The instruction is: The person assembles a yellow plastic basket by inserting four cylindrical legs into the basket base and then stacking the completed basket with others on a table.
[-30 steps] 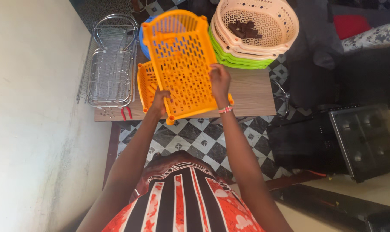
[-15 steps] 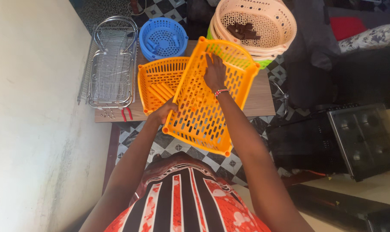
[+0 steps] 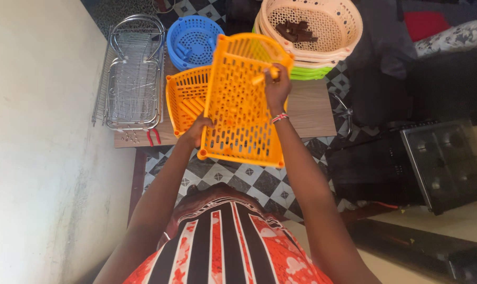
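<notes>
Surface: wooden table (image 3: 312, 113) over a black-and-white checkered floor (image 3: 249, 179), pale wall on my left.
Held: I see an orange perforated tray (image 3: 238, 100) lifted above the table's near edge, tilted.
Left hand (image 3: 195, 131): closed on the tray's near left corner.
Right hand (image 3: 276, 87): fingers curled, pinching a short orange peg (image 3: 265, 78) at the tray's far end.
Orange basket (image 3: 185, 97): on the table behind the tray, holding orange pegs.
Blue basket (image 3: 191, 39): far edge, small blue parts inside.
Beige baskets (image 3: 315, 29): stacked on green ones (image 3: 308, 72), dark pieces inside.
Wire rack (image 3: 130, 79): left edge.

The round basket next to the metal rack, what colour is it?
Blue, seen in the head view.
</notes>
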